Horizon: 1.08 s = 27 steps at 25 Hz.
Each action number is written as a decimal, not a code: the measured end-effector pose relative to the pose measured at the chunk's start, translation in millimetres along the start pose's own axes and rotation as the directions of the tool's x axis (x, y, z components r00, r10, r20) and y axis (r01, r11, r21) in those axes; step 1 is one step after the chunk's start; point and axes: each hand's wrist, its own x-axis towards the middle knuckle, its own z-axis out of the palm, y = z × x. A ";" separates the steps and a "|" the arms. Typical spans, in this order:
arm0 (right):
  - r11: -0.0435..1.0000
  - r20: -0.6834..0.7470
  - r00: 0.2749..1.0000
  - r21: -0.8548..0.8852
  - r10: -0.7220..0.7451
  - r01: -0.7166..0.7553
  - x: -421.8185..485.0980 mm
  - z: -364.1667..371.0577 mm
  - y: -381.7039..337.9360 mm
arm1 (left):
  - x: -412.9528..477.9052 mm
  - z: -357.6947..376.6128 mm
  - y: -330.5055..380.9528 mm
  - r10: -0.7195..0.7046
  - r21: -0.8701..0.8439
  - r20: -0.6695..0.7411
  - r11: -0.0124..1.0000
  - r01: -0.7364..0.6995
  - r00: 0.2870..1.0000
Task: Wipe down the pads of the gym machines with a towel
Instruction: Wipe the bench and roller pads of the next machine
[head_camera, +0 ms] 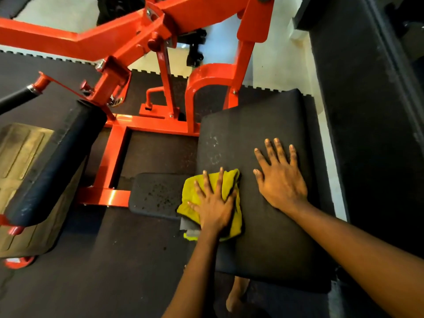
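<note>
The yellow towel (230,180) lies bunched on the near left edge of the black seat pad (263,125), partly overhanging that edge. The left hand (213,203) presses flat on top of it, fingers straight and spread wide, gripping nothing. Just right of the towel, apart from it, the right hand (282,180) rests palm down on the bare pad, fingers splayed and pointing far. Both forearms reach in from the near right. The orange frame (119,157) stands to the left.
</note>
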 end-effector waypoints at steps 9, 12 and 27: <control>0.999 0.019 1.000 -0.034 0.013 -0.013 0.9 1.9 0.5 | 34.4 -13.7 13.5 0.009 -0.078 -0.003 0.997 -0.009 1.000; 0.999 0.029 1.000 -0.030 0.012 -0.011 0.3 1.0 0.0 | -16.5 -2.1 -9.9 -0.016 -0.005 0.026 1.000 0.016 1.000; 0.998 0.000 1.000 0.053 -0.015 0.015 31.5 -10.5 12.3 | 15.8 -6.8 2.5 -0.326 -0.103 0.049 0.939 0.329 0.944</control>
